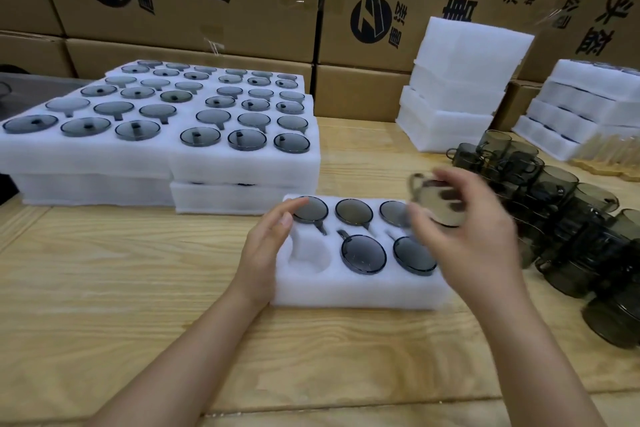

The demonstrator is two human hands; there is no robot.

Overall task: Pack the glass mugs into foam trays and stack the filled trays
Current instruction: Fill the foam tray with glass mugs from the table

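Filling the last empty slot [308,253] in the tray [346,291]: our right hand [474,236] has its grip clamped on a mug [440,201], while our left hand [266,246], grip apart, touches the tray. Next, we should lower the mug with its handle lined up.

Bare wooden table [121,288] lies open across the lower left of the frame, while stacked filled trays [166,156] wall the upper left, loose glass mugs [571,218] crowd the right edge, and over the centre foam tray [346,291], whose lower-left pocket [310,253] is empty, the right hand [478,236] holds a glass mug [440,204].
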